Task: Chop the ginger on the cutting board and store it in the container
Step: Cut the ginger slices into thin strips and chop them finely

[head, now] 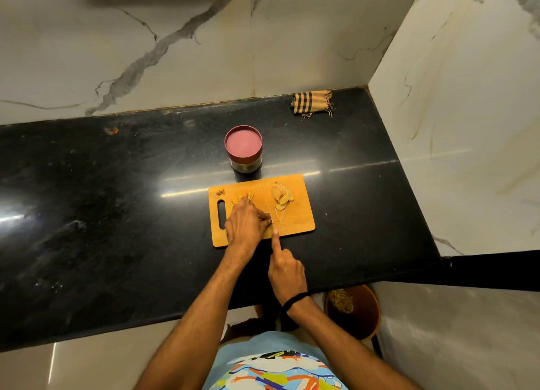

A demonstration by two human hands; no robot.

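An orange cutting board (301,223) lies on the black counter. Ginger slices (281,196) are piled at its far right, with smaller bits (219,193) at the far left corner. My left hand (245,224) is curled over a piece of ginger near the board's middle, which it mostly hides. My right hand (287,272) grips a knife (274,224), index finger stretched along its spine; the thin blade stands next to my left fingertips. A jar with a pink lid (243,144), closed, stands just behind the board.
A folded checked cloth (312,102) lies at the back near the wall corner. Marble walls close off the back and right. Below the counter's front edge at the right stands a brown bin (353,310). The black counter (102,214) stretches wide to the left.
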